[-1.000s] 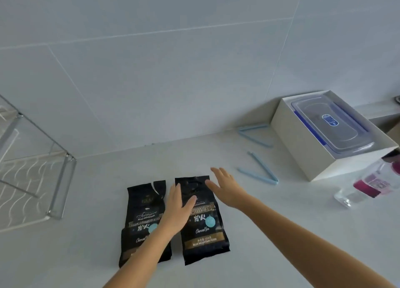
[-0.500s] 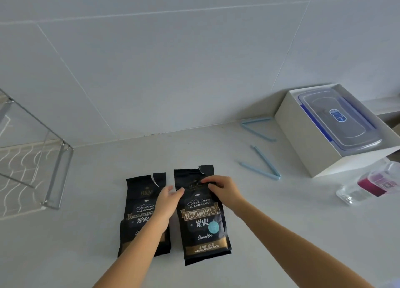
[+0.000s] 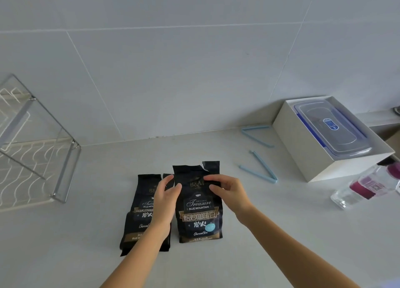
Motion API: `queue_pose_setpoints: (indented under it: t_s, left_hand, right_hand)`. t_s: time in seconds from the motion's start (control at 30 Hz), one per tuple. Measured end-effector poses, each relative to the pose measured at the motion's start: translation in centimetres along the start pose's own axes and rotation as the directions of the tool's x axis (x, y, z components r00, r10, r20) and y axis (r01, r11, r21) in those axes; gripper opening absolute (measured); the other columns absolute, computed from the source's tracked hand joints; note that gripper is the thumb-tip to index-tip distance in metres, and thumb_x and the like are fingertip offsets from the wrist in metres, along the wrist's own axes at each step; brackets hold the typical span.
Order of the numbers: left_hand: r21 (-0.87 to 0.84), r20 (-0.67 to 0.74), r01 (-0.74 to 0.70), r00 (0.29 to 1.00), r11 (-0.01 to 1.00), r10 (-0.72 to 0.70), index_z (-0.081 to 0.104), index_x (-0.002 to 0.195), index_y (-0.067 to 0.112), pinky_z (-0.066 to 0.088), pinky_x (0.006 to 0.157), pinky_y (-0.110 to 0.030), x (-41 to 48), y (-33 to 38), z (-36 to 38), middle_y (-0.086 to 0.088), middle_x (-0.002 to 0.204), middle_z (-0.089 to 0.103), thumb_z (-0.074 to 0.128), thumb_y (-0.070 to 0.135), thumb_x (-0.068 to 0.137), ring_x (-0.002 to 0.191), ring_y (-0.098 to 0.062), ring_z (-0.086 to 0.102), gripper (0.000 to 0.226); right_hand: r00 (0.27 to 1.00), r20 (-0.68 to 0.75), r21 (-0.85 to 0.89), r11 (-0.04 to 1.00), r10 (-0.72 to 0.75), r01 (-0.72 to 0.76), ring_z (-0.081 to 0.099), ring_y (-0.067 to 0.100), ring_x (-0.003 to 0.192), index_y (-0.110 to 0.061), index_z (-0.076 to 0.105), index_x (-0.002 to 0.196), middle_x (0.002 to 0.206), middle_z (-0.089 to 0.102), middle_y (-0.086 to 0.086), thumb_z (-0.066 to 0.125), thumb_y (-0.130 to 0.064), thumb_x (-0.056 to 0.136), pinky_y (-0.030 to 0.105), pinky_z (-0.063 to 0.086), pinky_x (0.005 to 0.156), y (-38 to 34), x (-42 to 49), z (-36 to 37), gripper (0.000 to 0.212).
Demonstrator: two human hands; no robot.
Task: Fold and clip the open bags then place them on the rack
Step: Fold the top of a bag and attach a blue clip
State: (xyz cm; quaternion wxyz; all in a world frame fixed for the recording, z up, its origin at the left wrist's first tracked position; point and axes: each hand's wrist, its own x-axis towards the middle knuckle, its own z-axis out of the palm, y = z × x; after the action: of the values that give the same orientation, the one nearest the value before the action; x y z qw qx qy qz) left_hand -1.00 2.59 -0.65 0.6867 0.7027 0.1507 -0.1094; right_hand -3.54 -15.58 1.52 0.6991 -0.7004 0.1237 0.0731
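Two black coffee bags with torn-open tops are side by side on the pale counter. The right bag (image 3: 199,214) is tipped up toward me, held near its top by both hands: my left hand (image 3: 165,198) grips its left edge and my right hand (image 3: 228,190) pinches its right edge. The left bag (image 3: 140,212) lies flat, partly hidden by my left forearm. Two light blue sealing clips lie open in V shapes to the right, one nearer (image 3: 259,168) and one farther back (image 3: 255,135). The metal wire rack (image 3: 39,158) stands at the far left.
A white box (image 3: 303,149) holding a clear lidded container (image 3: 333,127) sits at the right by the wall. A clear bottle with a magenta label (image 3: 368,186) lies on its side at the right edge. A tiled wall backs the counter.
Both hands moved from lying flat over the bags to gripping the top of the right bag, which has lifted off the counter and tipped up.
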Motion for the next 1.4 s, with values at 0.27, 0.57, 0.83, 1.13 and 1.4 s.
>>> queue_pose_setpoints:
  t_s: [0.27, 0.57, 0.83, 1.13, 1.4]
  left_hand:
    - [0.075, 0.07, -0.11, 0.992, 0.991, 0.105, 0.053, 0.116, 0.035, 0.04, 0.072, -0.018, 0.5, 2.2, -0.4, 0.028, 0.102, 0.047, 0.061, 0.023, 0.086, 0.091, 0.007, 0.047, 0.033]
    - [0.056, -0.03, -0.342, 0.938, 0.938, 0.344, 0.066, 0.094, 0.03, 0.049, 0.075, -0.006, -1.6, 2.2, 0.8, 0.011, 0.093, 0.067, 0.057, 0.009, 0.089, 0.086, 0.008, 0.062, 0.023]
    - [0.013, 0.037, -0.374, 0.927, 0.927, 0.374, 0.07, 0.081, 0.031, 0.051, 0.073, -0.009, -2.1, 3.2, 0.4, 0.016, 0.086, 0.073, 0.059, 0.006, 0.087, 0.088, 0.005, 0.064, 0.028]
    - [0.07, 0.157, -0.208, 0.968, 0.976, 0.195, 0.031, 0.133, 0.031, 0.05, 0.07, -0.011, -1.0, 0.6, -0.1, 0.013, 0.11, 0.06, 0.065, 0.017, 0.085, 0.094, 0.003, 0.062, 0.06]
    - [0.218, 0.307, -0.037, 0.951, 0.975, -0.032, 0.048, 0.119, 0.027, 0.048, 0.074, -0.015, 0.4, -1.4, 0.2, 0.0, 0.121, 0.058, 0.074, 0.022, 0.077, 0.109, -0.011, 0.056, 0.05]
  right_hand:
    - [0.992, -0.116, 0.059, 0.997, -0.049, 0.056, 0.071, 0.012, 0.082, -0.026, 0.074, 0.087, 0.086, 0.076, -0.005, 0.062, -0.011, 0.088, 0.02, 0.055, 0.06, 0.1, -0.3, -0.1, 0.019]
    - [0.973, -0.181, 0.008, 0.989, -0.143, 0.147, 0.069, 0.009, 0.075, -0.026, 0.075, 0.08, 0.078, 0.075, -0.006, 0.059, -0.007, 0.089, 0.022, 0.056, 0.062, -0.4, -0.2, -0.1, 0.027]
    - [0.946, -0.171, -0.096, 0.96, -0.276, 0.263, 0.069, 0.01, 0.076, -0.028, 0.073, 0.079, 0.08, 0.075, -0.007, 0.059, -0.005, 0.087, 0.019, 0.055, 0.064, -0.6, 0.2, -1.0, 0.028]
    - [0.969, -0.087, -0.288, 0.937, -0.23, 0.197, 0.066, 0.003, 0.093, -0.042, 0.041, 0.128, 0.088, 0.073, -0.016, 0.07, -0.023, 0.081, 0.016, 0.054, 0.074, 0.9, 1.3, -1.3, 0.059]
    - [0.999, 0.017, -0.264, 0.964, 0.033, -0.027, 0.056, 0.019, 0.112, -0.03, 0.057, 0.111, 0.115, 0.06, 0.002, 0.078, -0.02, 0.075, 0.046, 0.049, 0.096, 3.1, 0.9, -1.5, 0.043]
